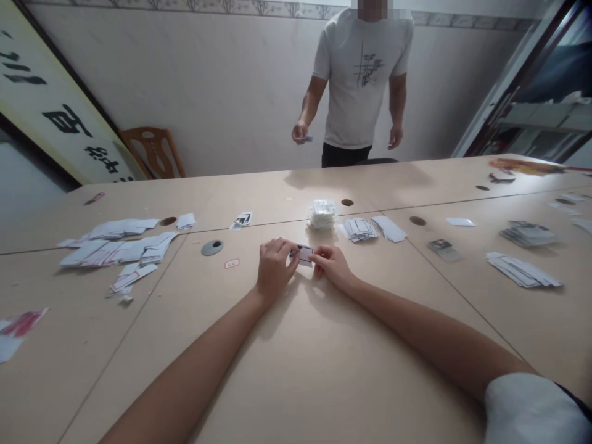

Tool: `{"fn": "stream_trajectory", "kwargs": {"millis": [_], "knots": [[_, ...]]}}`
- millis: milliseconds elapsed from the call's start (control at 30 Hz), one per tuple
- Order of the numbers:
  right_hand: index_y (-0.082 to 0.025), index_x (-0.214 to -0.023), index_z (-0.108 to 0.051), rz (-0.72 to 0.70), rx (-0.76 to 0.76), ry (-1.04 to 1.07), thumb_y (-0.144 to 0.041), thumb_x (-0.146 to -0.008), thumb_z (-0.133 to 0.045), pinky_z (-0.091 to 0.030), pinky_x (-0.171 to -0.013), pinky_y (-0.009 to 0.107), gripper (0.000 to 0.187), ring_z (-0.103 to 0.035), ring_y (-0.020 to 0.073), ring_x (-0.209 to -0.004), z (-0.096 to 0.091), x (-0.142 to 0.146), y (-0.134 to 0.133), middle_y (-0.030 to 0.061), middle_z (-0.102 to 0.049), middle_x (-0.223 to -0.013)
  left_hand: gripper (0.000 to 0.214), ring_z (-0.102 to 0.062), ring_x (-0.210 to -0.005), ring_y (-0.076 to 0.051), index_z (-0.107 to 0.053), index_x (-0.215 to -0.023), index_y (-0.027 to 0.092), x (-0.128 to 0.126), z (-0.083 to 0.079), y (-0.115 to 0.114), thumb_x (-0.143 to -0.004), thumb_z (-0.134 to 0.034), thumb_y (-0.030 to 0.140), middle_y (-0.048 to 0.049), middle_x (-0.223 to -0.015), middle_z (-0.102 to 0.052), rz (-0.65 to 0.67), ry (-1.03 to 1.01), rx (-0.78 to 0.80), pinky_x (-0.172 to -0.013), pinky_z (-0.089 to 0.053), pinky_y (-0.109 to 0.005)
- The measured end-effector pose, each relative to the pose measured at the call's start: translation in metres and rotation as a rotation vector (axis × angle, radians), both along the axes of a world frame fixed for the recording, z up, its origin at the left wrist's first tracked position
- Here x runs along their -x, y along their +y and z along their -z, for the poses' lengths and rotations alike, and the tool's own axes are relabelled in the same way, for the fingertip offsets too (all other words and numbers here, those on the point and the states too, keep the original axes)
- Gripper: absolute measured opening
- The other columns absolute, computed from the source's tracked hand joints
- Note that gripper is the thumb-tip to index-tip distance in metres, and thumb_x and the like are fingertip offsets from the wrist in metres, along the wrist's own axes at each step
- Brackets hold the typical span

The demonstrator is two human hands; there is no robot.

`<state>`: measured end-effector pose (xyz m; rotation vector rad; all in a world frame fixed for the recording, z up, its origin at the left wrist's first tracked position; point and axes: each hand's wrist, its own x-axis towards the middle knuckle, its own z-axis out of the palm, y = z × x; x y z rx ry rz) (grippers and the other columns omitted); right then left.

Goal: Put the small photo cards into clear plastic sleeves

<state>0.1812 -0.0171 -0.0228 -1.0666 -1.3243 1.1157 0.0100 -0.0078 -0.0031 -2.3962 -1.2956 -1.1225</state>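
Note:
Both my hands hold one small card [304, 255] between them, low over the middle of the table. My left hand [276, 262] pinches its left end, and my right hand [333, 265] grips its right edge between thumb and fingers. The card is pale with a dark border; its print is too small to read. Just beyond stands a stack of clear plastic sleeves or cases [322, 214]. A fanned pile of white cards [359, 230] and a second white pile [389, 228] lie to the right of that stack. A small red-edged label [232, 264] lies left of my left hand.
Paper strips [119, 248] spread over the left side. A grey cable cap [212, 248] and open cable holes [417, 221] interrupt the tabletop. On the right are more cards [522, 270] and a plastic-cased stack [528, 234]. Across the table a person [365, 80] stands holding something small.

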Motion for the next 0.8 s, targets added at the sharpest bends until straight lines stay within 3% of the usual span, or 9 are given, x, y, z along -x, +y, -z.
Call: {"fn": "stream_trajectory", "kwargs": {"millis": [800], "knots": [[-0.019,-0.059,-0.050,0.036,0.030,-0.003,-0.027,-0.071,-0.063,-0.038,-0.042,0.020,0.019,-0.049,0.0107,-0.038,-0.0009,0.0003,0.0006,-0.0046,-0.053,-0.041,0.017,-0.058,-0.099,-0.022,-0.061,-0.091,0.021,0.0023,0.0006,0.0008,-0.079,-0.056,0.011,-0.0056,-0.099,-0.064,0.001,-0.054,0.014,-0.088,-0.036,-0.037]]}}
